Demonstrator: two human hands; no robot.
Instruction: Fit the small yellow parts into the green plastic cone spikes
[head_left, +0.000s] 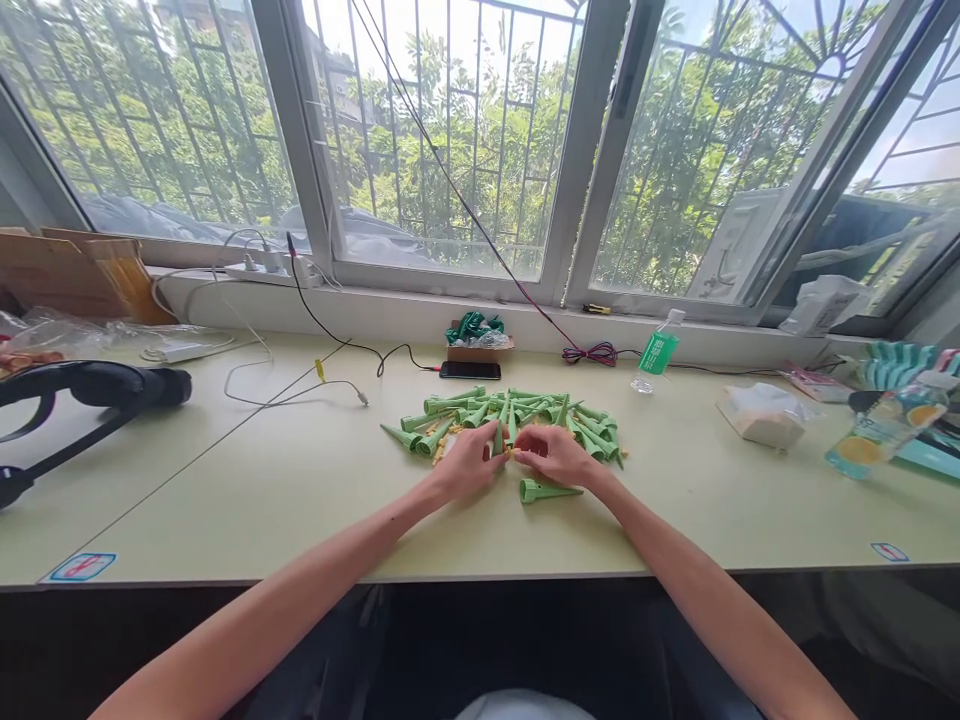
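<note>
From the head camera, looking down: a person's two bare hands meet over a pale counter (300,510), at the near edge of a pile of green cones (534,408) with yellow bits scattered among them. The left hand (472,461) is partly closed, its thumb and fingers around one cone (499,437) that points upward. The right hand (559,455) is curled, thumb and fingertips nearly together on a small yellow piece (512,454), just beside that cone. A loose cone (551,491) lies on its side just below the right hand, its wide end to the left. Behind the pile are a black phone (470,370) and a small box (480,354) holding green and clear plastic. To the right stands a bottle (658,352) with a green label; far left lies a black headset (97,385). Barred windows and trees fill the background.
</note>
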